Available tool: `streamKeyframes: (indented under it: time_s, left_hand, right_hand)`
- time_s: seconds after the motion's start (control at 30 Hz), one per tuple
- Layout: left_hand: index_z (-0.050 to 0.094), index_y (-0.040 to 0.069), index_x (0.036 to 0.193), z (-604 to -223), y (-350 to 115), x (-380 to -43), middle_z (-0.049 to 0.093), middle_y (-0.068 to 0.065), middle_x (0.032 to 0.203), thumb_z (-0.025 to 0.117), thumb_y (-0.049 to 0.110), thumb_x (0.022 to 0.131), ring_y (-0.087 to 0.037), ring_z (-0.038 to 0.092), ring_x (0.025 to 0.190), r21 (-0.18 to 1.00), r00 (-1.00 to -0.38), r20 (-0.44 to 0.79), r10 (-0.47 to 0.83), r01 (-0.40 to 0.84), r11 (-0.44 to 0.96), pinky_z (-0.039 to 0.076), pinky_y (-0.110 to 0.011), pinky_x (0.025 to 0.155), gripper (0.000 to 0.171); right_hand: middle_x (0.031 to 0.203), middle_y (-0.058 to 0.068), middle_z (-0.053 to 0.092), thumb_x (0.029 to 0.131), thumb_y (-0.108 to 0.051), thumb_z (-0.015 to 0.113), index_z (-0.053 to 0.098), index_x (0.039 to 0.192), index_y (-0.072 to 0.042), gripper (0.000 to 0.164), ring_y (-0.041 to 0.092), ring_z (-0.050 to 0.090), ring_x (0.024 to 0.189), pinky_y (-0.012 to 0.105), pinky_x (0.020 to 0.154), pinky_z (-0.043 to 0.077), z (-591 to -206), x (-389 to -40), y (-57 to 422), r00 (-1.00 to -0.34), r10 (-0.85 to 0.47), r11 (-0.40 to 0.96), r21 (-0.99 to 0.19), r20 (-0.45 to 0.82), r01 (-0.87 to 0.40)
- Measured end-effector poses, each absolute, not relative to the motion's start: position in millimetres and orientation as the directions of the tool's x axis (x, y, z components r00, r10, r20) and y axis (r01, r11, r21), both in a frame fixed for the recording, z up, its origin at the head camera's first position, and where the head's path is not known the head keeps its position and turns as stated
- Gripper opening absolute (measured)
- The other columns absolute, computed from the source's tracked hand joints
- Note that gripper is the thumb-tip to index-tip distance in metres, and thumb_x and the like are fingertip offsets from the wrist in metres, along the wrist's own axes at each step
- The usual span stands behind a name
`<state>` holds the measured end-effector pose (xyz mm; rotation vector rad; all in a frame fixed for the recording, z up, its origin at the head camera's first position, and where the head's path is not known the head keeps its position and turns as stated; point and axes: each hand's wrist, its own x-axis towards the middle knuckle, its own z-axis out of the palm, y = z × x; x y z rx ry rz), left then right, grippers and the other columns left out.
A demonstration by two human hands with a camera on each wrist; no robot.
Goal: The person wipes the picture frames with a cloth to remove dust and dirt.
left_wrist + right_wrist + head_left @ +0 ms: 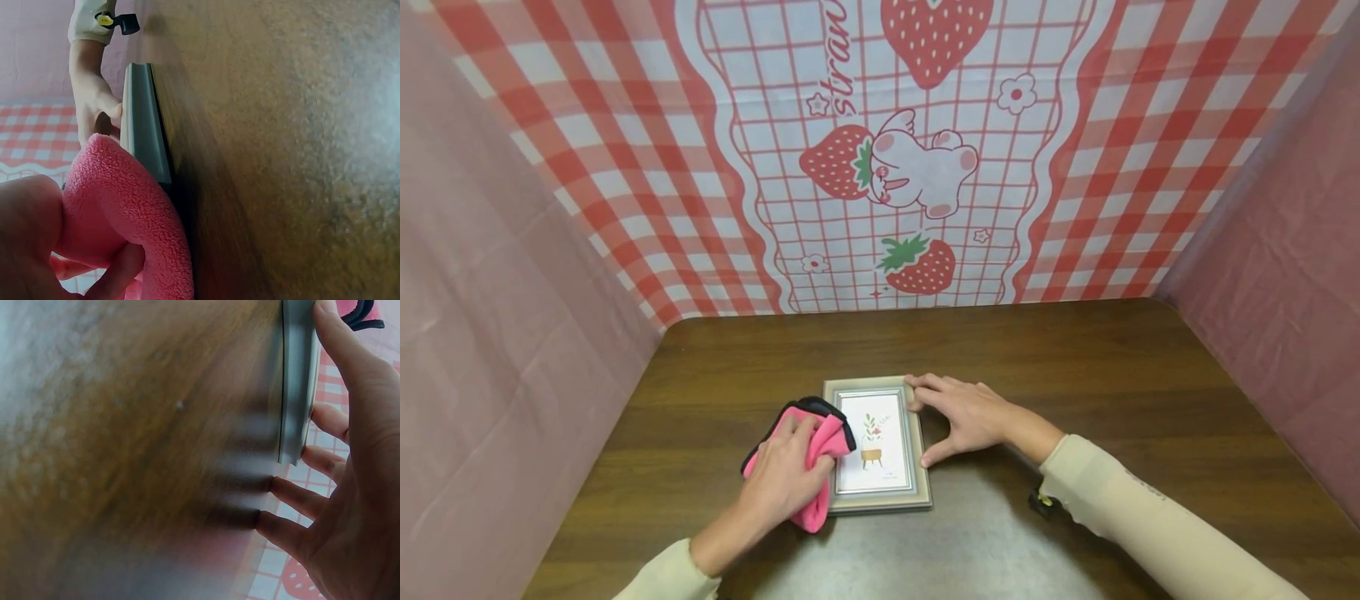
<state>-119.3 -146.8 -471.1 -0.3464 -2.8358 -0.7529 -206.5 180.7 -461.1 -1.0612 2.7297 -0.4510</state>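
Observation:
A picture frame (880, 504) with a silvery-beige border lies flat on the table, showing a print (872, 442) of a plant in a brown pot. My left hand (781, 479) grips a bunched pink cloth (816, 510) with black edging, which overlaps the frame's left border. In the left wrist view the fuzzy cloth (131, 200) folds around the fingers, beside the frame's side edge (145, 125). My right hand (970, 412) is spread along the right side, its thumb touching the lower right border and fingertips at the upper right corner. The right wrist view shows the thumb (350, 350) against the frame edge (299, 381).
The brown wood-grain table (737, 350) has a glossy patch in front of the frame. A red-and-white checked cloth with strawberries (925, 167) hangs behind. Pink drapes (497, 292) flank both sides. A small black device (1043, 502) hangs at the right sleeve.

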Motion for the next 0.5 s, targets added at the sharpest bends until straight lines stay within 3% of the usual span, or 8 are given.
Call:
streamKeyframes:
  time_s: [0.23, 0.37, 0.5]
  left_hand:
    - [0.071, 0.005, 0.125, -488.7, -151.6, -128.9, 0.063, -0.013, 0.098, 0.074, 0.026, 0.083, -0.031, 0.060, 0.068, 0.431, -0.925, 0.331, 0.185, 0.322, 0.843, 0.056, -0.054, 0.068, 0.047]
    - [0.073, 0.008, 0.129, -511.6, -157.9, -145.8, 0.071, -0.012, 0.104, 0.074, 0.032, 0.081, -0.034, 0.070, 0.074, 0.404, -0.914, 0.365, 0.176, 0.326, 0.855, 0.060, -0.060, 0.076, 0.054]
    - [0.074, 0.007, 0.125, -502.8, -158.4, -156.2, 0.074, -0.014, 0.103, 0.074, 0.028, 0.082, -0.035, 0.073, 0.079, 0.420, -0.918, 0.350, 0.187, 0.332, 0.844, 0.061, -0.061, 0.075, 0.048]
  right_hand:
    - [0.182, 0.007, 0.043, 0.082, -0.077, 0.088, 0.068, 0.149, -0.027, 0.086, 0.041, 0.060, 0.151, 0.056, 0.085, 0.060, -462.2, -207.4, 180.2, -0.729, -0.682, 0.701, -0.337, -0.058, -0.628]
    - [0.182, 0.007, 0.042, 0.082, -0.078, 0.087, 0.068, 0.149, -0.027, 0.087, 0.041, 0.060, 0.150, 0.056, 0.086, 0.059, -462.2, -207.7, 180.5, -0.729, -0.683, 0.699, -0.344, -0.057, -0.627]
    - [0.180, 0.008, 0.044, 0.082, -0.081, 0.086, 0.068, 0.147, -0.027, 0.086, 0.040, 0.062, 0.148, 0.056, 0.082, 0.059, -463.5, -207.9, 181.6, -0.723, -0.690, 0.690, -0.338, -0.037, -0.640]
